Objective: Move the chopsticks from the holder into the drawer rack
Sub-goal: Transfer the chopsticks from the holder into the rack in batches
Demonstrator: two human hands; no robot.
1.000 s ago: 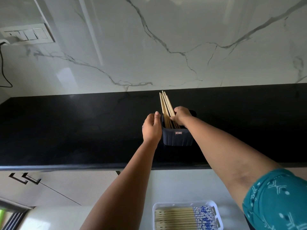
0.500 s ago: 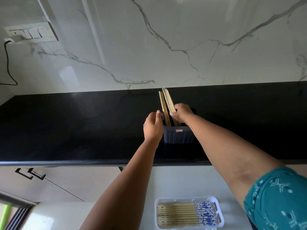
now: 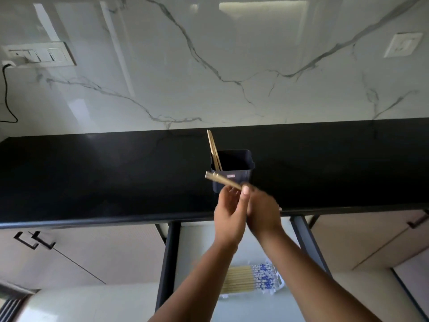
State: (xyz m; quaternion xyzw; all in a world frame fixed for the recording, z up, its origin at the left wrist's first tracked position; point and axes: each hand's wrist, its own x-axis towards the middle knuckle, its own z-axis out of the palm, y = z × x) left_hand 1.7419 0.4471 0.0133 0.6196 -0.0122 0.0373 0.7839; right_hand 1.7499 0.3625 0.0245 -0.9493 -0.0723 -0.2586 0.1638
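A dark blue holder (image 3: 234, 176) stands on the black countertop (image 3: 104, 177). Two or three wooden chopsticks (image 3: 213, 148) still lean at its left side. In front of the holder I hold a bundle of chopsticks (image 3: 220, 180), tilted with its ends up and to the left. My left hand (image 3: 228, 217) pinches the bundle between thumb and fingers. My right hand (image 3: 263, 210), blurred, is pressed against the left one and grips the bundle's lower part, which is hidden. Below the counter sits the white drawer rack (image 3: 279, 283), with several chopsticks (image 3: 241, 278) lying flat in it.
A white marble wall rises behind the counter, with a switch panel (image 3: 38, 54) and black cable at the left and a socket (image 3: 402, 44) at the right. Black frame posts (image 3: 168, 263) flank the open drawer. Cabinet doors with black handles (image 3: 34, 240) stand on either side.
My right hand has lifted a bundle of chopsticks out of the holder and drawn it toward me. My left hand left the holder's side and joined it on the bundle.
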